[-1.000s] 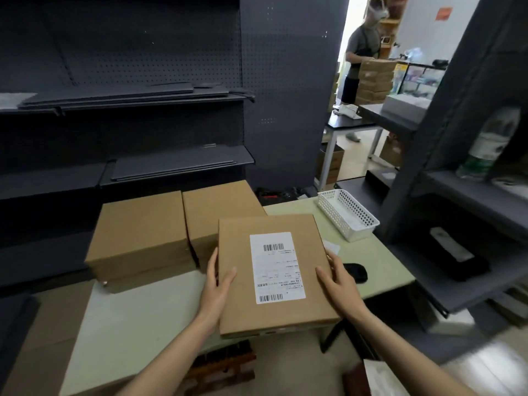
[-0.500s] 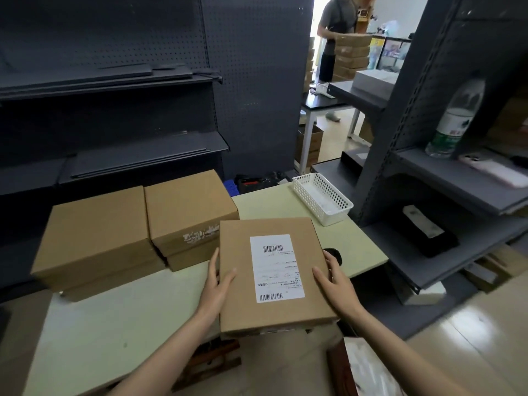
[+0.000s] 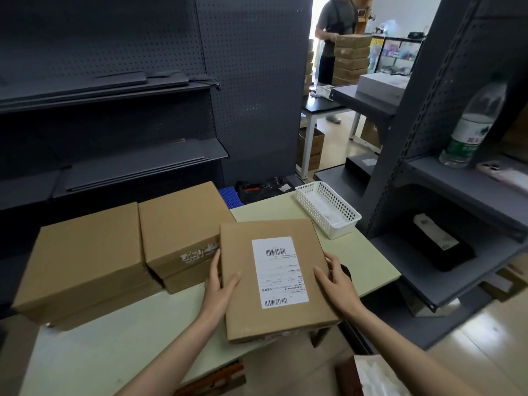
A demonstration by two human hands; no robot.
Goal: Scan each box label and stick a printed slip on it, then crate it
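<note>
I hold a flat brown cardboard box [image 3: 285, 321] over the front edge of the pale green table [image 3: 114, 344]. A white shipping label [image 3: 279, 272] with two barcodes faces up on its lid. My left hand [image 3: 218, 287] grips the box's left edge with the thumb on top. On the right edge my right hand [image 3: 338, 284] grips it the same way. A small black object [image 3: 346, 270] lies on the table just behind my right hand, mostly hidden.
Two stacks of brown boxes [image 3: 83, 258] [image 3: 180, 224] fill the table's left and back. A white mesh basket [image 3: 328, 212] stands at the back right. Grey shelving [image 3: 428, 281] with a bottle [image 3: 471, 124] is close on the right. A person [image 3: 337, 24] stands by stacked boxes beyond.
The box stays in both hands and has come slightly lower and nearer the table's front. My view has swung to the right, showing more of the right shelving.
</note>
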